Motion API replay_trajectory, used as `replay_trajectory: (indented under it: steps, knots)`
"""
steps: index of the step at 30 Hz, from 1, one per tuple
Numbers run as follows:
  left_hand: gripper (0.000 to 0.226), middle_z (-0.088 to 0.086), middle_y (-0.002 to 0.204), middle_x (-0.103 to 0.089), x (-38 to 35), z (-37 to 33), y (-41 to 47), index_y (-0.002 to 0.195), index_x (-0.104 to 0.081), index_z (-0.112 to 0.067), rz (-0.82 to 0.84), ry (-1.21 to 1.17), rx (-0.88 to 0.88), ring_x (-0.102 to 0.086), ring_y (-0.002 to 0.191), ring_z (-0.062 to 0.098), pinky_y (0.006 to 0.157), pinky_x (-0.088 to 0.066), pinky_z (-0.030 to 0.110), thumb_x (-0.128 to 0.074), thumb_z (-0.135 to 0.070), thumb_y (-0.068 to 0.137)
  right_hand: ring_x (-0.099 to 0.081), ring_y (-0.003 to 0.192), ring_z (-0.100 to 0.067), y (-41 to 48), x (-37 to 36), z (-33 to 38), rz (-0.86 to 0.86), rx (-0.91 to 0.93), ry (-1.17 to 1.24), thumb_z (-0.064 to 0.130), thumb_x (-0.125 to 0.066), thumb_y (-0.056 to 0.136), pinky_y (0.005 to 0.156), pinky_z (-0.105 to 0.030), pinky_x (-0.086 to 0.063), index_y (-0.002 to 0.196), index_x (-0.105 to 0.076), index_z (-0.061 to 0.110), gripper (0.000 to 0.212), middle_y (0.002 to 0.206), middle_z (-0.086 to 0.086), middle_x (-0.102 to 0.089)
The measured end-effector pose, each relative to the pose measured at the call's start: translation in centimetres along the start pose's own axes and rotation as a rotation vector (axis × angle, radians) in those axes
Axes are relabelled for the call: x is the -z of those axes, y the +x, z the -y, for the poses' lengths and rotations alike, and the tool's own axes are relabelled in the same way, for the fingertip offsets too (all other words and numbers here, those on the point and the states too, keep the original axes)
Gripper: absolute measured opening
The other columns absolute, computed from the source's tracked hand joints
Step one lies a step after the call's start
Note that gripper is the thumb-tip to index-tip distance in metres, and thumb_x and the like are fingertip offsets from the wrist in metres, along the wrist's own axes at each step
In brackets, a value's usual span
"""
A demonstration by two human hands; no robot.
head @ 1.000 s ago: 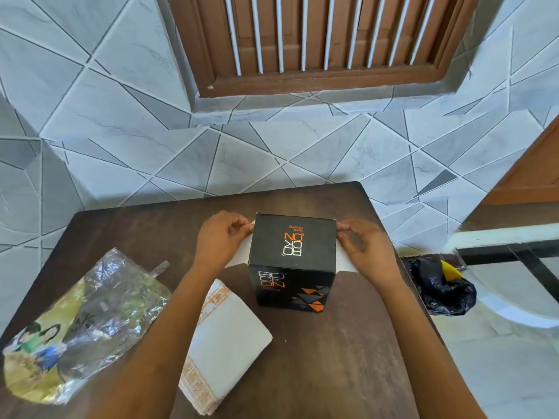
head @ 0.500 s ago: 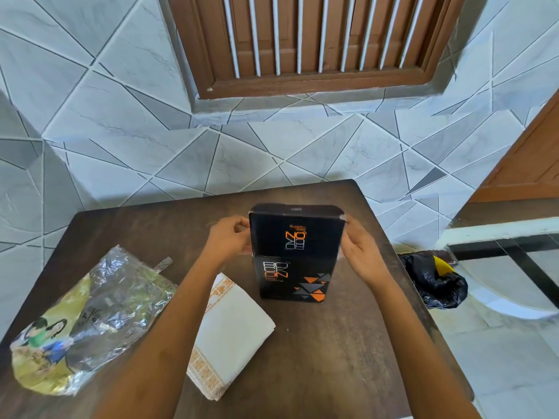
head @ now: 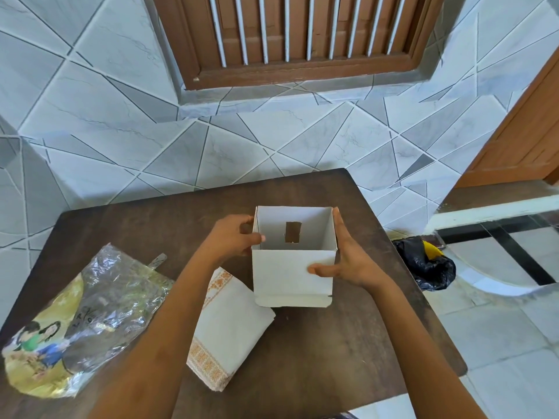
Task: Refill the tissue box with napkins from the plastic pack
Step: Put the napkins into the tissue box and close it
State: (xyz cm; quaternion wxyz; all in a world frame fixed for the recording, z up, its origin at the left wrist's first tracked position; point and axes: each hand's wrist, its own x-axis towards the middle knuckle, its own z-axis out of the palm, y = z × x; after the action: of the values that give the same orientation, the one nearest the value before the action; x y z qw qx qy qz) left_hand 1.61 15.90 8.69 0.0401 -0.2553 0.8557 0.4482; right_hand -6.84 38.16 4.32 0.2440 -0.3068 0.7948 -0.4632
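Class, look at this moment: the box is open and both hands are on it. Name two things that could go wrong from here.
1. The napkins lie partly under the left forearm, so a careless sweep could knock the stack askew.
2. The box is steadied only by the left hand and right hand. Its thin walls and loose open flap could bend or fold inward if the stack is pushed in hard.
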Motion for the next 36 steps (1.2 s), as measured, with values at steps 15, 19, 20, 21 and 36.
replay_trajectory:
  steps: [15, 19, 20, 21, 36]
  knots:
    - [0.046, 0.008, 0.130, -0.058, -0.9, 0.3, 0.6, 0.127, -0.054, -0.015, -0.251, -0.215, 0.064, -0.061, 0.105, 0.025, 0.071, -0.054, 0.026, -0.065, -0.025, 0.083, -0.036, 0.133, -0.016, 1.9, -0.3, -0.6, -0.073, 0.024, 0.127, 0.027, -0.074, 0.075, 0.107, -0.042, -0.040, 0.143, 0.004, 0.040, 0.104, 0.152, 0.008, -0.022]
    - [0.047, 0.007, 0.127, -0.060, -0.4, 0.6, 0.4, 0.126, -0.054, -0.014, -0.312, -0.218, 0.069, -0.059, 0.081, 0.011, 0.059, -0.046, 0.014, -0.065, -0.030, 0.083, 0.008, 0.142, -0.008, 1.7, -0.1, -0.1, -0.179, 0.084, -0.092, 0.052, -0.070, 0.069, 0.118, -0.042, -0.001, 0.139, 0.007, 0.040, 0.105, 0.153, 0.016, 0.005]
    - [0.047, 0.007, 0.126, -0.061, -0.4, 0.7, 0.3, 0.126, -0.054, -0.015, -0.316, -0.224, 0.071, -0.059, 0.081, 0.011, 0.060, -0.047, 0.015, -0.066, -0.030, 0.083, 0.013, 0.139, -0.005, 1.6, 0.0, 0.3, -0.219, 0.130, -0.185, 0.062, -0.063, 0.066, 0.117, -0.037, 0.007, 0.142, 0.002, 0.034, 0.104, 0.153, 0.013, 0.004]
    - [0.046, 0.007, 0.125, -0.061, -0.4, 0.7, 0.2, 0.125, -0.055, -0.015, -0.320, -0.229, 0.071, -0.060, 0.086, 0.014, 0.062, -0.048, 0.017, -0.066, -0.031, 0.083, 0.014, 0.139, -0.004, 1.6, 0.3, 0.8, -0.254, 0.160, -0.270, 0.068, -0.054, 0.063, 0.115, -0.032, 0.012, 0.145, -0.004, 0.028, 0.103, 0.155, 0.007, 0.002]
    - [0.012, 0.003, 0.089, -0.068, 4.9, 6.7, -6.1, 0.094, -0.068, -0.016, -0.573, -0.413, 0.137, -0.065, 0.078, 0.017, 0.070, -0.054, 0.027, -0.062, -0.022, 0.085, -0.047, 0.125, -0.012, -1.0, -10.7, 13.0, 0.148, 0.264, -0.334, 0.037, -0.050, 0.091, 0.103, -0.025, -0.035, 0.129, -0.047, 0.029, 0.039, 0.140, 0.008, -0.048]
